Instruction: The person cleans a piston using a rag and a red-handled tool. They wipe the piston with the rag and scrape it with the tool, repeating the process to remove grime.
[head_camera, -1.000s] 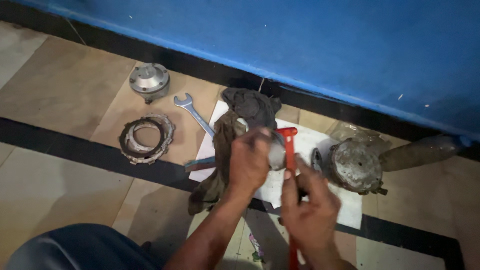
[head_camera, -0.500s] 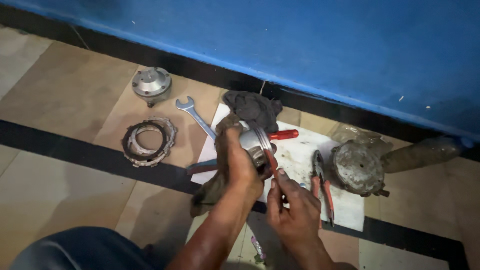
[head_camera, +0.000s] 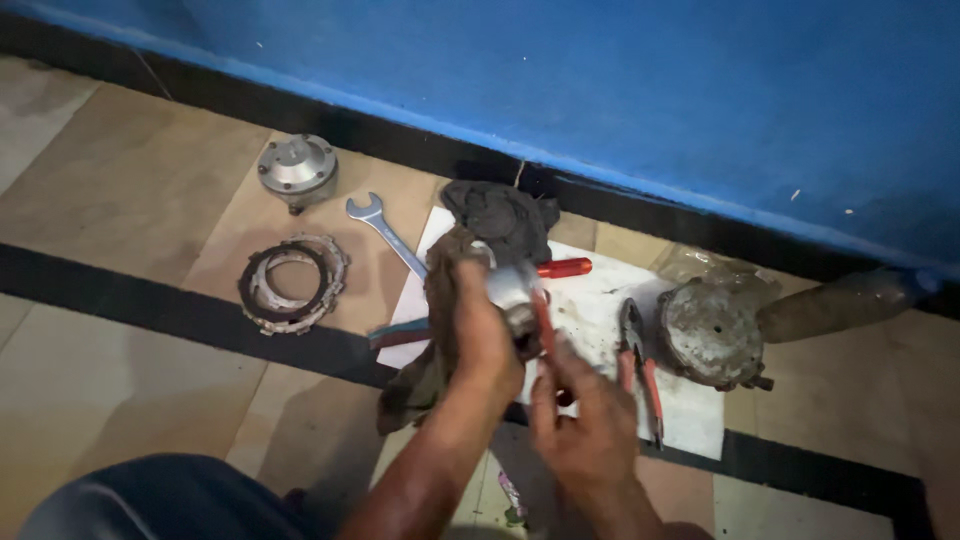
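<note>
The left hand (head_camera: 480, 335) is wrapped around a small round metal part (head_camera: 512, 287) just left of the middle of the frame, fingers closed on it, with a dirty brown rag (head_camera: 425, 370) hanging under the palm. The right hand (head_camera: 590, 430), below and to the right, pinches a thin red-handled tool (head_camera: 545, 322) whose upper end touches the metal part; what kind of tool it is cannot be told.

Under both hands lies a white sheet of paper (head_camera: 690, 415) on the tiled floor (head_camera: 120, 200). On the paper, right of the hands, rest pliers (head_camera: 640, 370) with red grips, and above the hands a red screwdriver handle (head_camera: 565, 267) shows. A dark cloth (head_camera: 500, 215) sits at the paper's top edge. A grimy round housing (head_camera: 712, 335) stands at the right edge of the paper. To the left lie an open-end spanner (head_camera: 385, 232), a stack of clutch plates (head_camera: 292, 283) and, in the upper left, a shiny round metal cover (head_camera: 295, 170). A blue wall (head_camera: 600, 80) fills the top.
</note>
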